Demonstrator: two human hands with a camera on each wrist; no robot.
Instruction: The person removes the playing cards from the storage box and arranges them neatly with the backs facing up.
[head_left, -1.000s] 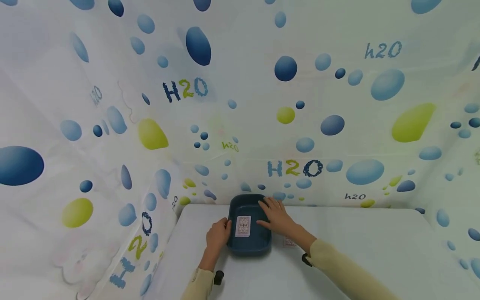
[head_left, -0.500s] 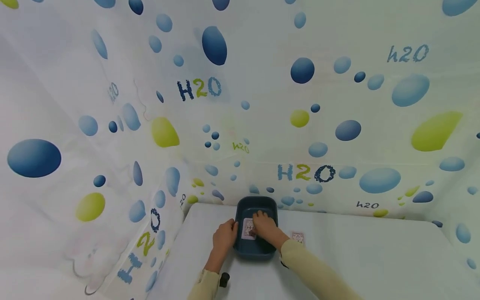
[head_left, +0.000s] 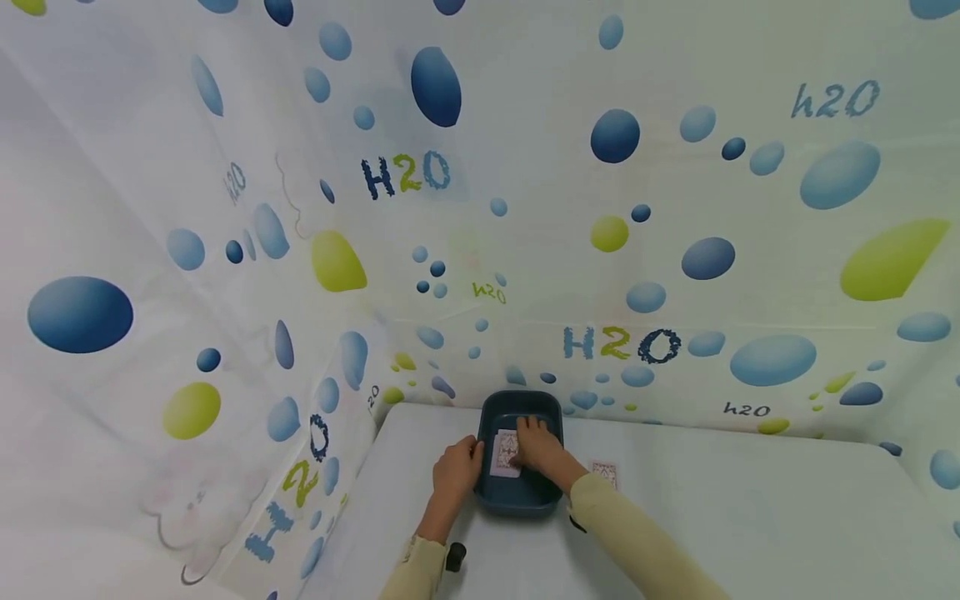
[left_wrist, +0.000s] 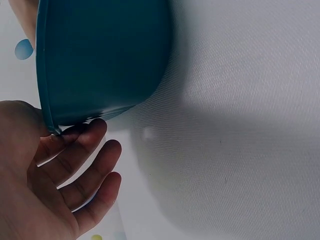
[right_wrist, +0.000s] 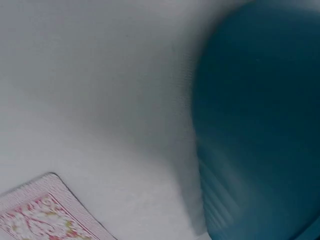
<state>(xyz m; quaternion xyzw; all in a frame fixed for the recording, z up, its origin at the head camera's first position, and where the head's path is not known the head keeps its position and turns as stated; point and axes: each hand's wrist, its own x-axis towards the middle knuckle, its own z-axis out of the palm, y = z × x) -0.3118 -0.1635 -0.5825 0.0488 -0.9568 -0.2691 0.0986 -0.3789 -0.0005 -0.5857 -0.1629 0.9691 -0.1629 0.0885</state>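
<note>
A dark teal plastic bin stands near the back of the white table. My left hand holds its left rim; in the left wrist view that hand's other fingers spread loosely outside the wall. Inside the bin lie playing cards, backs up, one slightly offset over another. My right hand reaches in over the right rim, its thumb and fingers at the right edge of the upper card, pinching it. Its fingers are out of sight in the right wrist view.
Another playing card with a red-and-white patterned back lies on the white table, right of the bin. A white curtain printed with blue and green drops hangs behind and at the sides.
My right hand has moved from the bin's right rim down to the cards inside. The upper card has shifted, showing another beneath. My left hand stays on the rim; the head view has turned slightly.
</note>
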